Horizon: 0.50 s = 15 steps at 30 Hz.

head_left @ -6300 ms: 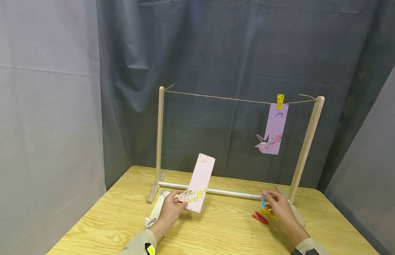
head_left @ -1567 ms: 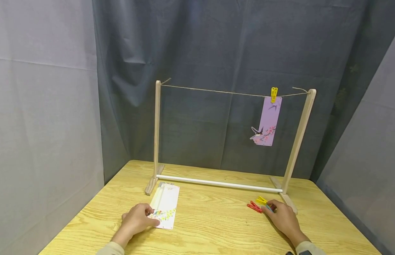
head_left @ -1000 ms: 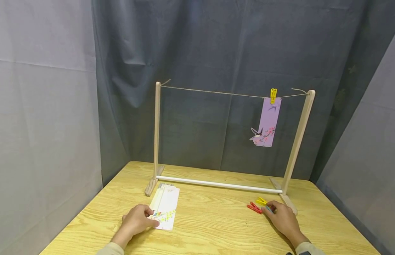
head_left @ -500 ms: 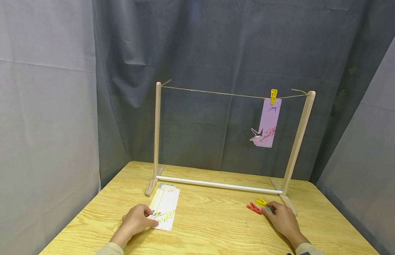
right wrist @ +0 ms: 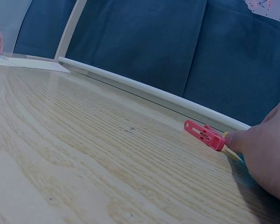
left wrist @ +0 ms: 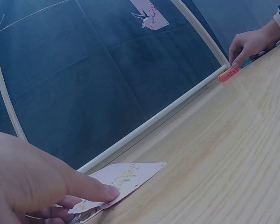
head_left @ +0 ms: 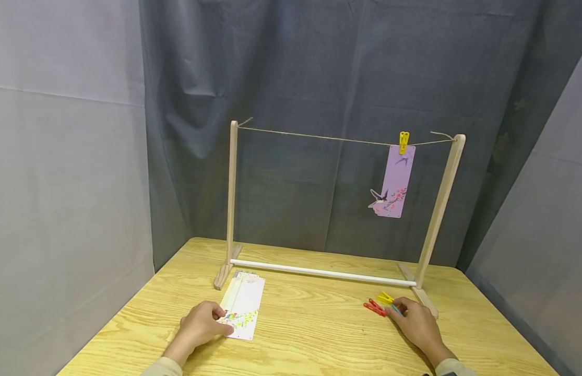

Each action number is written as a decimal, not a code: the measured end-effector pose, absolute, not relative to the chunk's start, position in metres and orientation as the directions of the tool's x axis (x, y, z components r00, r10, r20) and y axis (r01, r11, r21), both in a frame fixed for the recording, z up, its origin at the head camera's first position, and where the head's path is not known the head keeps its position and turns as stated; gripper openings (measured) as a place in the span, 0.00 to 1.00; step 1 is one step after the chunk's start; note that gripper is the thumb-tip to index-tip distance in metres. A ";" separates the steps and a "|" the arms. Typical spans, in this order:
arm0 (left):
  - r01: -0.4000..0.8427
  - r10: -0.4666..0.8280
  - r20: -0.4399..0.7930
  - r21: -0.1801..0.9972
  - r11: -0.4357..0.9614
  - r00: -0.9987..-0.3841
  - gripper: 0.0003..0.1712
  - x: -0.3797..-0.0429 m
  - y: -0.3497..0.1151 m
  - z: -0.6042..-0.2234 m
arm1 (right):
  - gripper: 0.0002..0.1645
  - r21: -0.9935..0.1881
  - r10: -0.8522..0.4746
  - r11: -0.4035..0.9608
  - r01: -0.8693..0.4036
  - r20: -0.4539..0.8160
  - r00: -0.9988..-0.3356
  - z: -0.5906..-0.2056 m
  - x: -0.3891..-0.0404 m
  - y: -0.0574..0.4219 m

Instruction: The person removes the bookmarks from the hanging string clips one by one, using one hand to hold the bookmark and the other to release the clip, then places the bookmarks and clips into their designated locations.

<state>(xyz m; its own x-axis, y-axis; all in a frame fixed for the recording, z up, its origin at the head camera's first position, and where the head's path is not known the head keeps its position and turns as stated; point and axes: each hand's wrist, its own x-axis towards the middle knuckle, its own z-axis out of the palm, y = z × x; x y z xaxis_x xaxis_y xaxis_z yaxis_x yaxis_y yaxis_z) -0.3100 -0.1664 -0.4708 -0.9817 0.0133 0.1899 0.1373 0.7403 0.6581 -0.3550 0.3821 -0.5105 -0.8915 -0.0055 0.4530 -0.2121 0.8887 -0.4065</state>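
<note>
In the head view my left hand (head_left: pixel 200 326) is at the lower left edge of a white bookmark (head_left: pixel 247 300) with yellow blossoms and a bird. The left wrist view shows my thumb (left wrist: pixel 100 189) on the top and the other fingers curled at its edge, pinching it. This bookmark lies over a cream one (head_left: pixel 230 295). My right hand (head_left: pixel 416 321) rests on the table at the right, with thumb and fingertips around a blue clothespin (head_left: pixel 396 309), mostly hidden. Beside it lie a red clothespin (head_left: pixel 375 307) and a yellow clothespin (head_left: pixel 385 297).
A wooden rack with a left post (head_left: pixel 232 193), right post (head_left: pixel 441 209) and white bottom bar (head_left: pixel 319 271) stands at the back. From its string (head_left: pixel 314 136) hangs a purple bookmark (head_left: pixel 396 180), held by a yellow clothespin (head_left: pixel 403 142). Grey curtains (head_left: pixel 291 78) close off the back.
Since the oldest frame, my left hand has lowered the white bookmark onto the cream one, and my right hand has brought the blue clothespin down beside the others. Over the last second both hands stay still.
</note>
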 end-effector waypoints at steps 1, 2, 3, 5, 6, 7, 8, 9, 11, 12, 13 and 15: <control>0.137 0.014 0.189 0.658 0.741 -0.982 0.23 -0.310 -0.166 -0.471 | 0.28 -0.407 -0.006 0.889 -0.212 0.453 -0.891 -0.511 -0.355 0.382; 0.137 0.015 0.188 0.658 0.740 -0.982 0.23 -0.310 -0.166 -0.471 | 0.28 -0.409 -0.002 0.888 -0.209 0.451 -0.893 -0.511 -0.355 0.382; 0.136 0.015 0.187 0.658 0.741 -0.982 0.23 -0.310 -0.166 -0.471 | 0.28 -0.410 -0.002 0.888 -0.208 0.449 -0.893 -0.511 -0.355 0.382; 0.137 0.016 0.186 0.658 0.741 -0.982 0.23 -0.310 -0.166 -0.471 | 0.29 -0.415 -0.002 0.886 -0.210 0.448 -0.894 -0.510 -0.354 0.382; 0.137 0.015 0.187 0.657 0.741 -0.982 0.23 -0.310 -0.166 -0.471 | 0.29 -0.415 -0.002 0.885 -0.210 0.448 -0.894 -0.510 -0.354 0.382; 0.137 0.015 0.188 0.657 0.741 -0.982 0.23 -0.310 -0.166 -0.471 | 0.29 -0.416 -0.001 0.885 -0.209 0.447 -0.894 -0.510 -0.354 0.382; 0.137 0.015 0.188 0.658 0.741 -0.982 0.23 -0.310 -0.166 -0.471 | 0.29 -0.415 0.000 0.886 -0.207 0.447 -0.895 -0.510 -0.354 0.382; 0.138 0.015 0.190 0.657 0.741 -0.982 0.23 -0.310 -0.166 -0.471 | 0.29 -0.414 -0.001 0.887 -0.207 0.447 -0.895 -0.510 -0.354 0.382; 0.140 0.015 0.193 0.658 0.740 -0.981 0.23 -0.310 -0.166 -0.471 | 0.29 -0.407 -0.001 0.890 -0.206 0.449 -0.894 -0.510 -0.354 0.382; 0.141 0.014 0.194 0.657 0.740 -0.981 0.23 -0.310 -0.166 -0.471 | 0.29 -0.405 -0.002 0.891 -0.206 0.449 -0.893 -0.510 -0.354 0.382; 0.142 0.014 0.195 0.657 0.740 -0.981 0.23 -0.310 -0.166 -0.471 | 0.29 -0.403 -0.003 0.892 -0.206 0.450 -0.893 -0.510 -0.354 0.382; 0.145 0.015 0.200 0.655 0.742 -0.980 0.23 -0.310 -0.166 -0.471 | 0.28 -0.399 -0.003 0.894 -0.205 0.452 -0.892 -0.510 -0.355 0.382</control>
<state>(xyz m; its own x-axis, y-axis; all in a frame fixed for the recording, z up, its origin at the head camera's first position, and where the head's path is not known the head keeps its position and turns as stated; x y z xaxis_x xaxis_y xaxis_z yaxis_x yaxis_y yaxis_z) -0.3097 -0.1661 -0.4714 -0.9797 0.0147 0.1998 0.1447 0.7416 0.6550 -0.3549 0.3822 -0.5095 -0.8923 -0.0028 0.4515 -0.2046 0.8939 -0.3988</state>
